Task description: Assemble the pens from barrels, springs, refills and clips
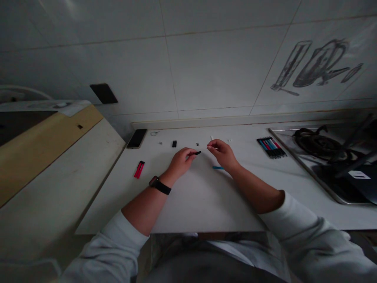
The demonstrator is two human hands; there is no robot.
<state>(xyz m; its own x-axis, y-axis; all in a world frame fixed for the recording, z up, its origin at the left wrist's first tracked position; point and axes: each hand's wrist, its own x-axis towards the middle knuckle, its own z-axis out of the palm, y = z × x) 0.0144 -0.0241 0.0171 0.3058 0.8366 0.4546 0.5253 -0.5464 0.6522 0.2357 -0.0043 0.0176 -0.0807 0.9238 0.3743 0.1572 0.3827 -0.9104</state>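
Observation:
My left hand (181, 160), with a watch on its wrist, pinches a short black pen part (198, 152) that points to the right. Across a small gap, the fingertips of my right hand (222, 153) are pressed together; whatever they hold is too small to make out. Partly under that hand lies a blue pen barrel (217, 168). Beyond my hands are a pair of black pen parts (174, 144) and some tiny dark pieces (197, 144). Two red pen barrels (139, 169) rest to the left.
A row of assembled-looking pens (271, 147) lies at the right, beside a metal-edged sink or tray (309, 173) with dark items. At the back left are a phone (137, 138) and a thin ring (154, 133). Small pale pieces (229, 140) lie near the tiled wall (212, 78).

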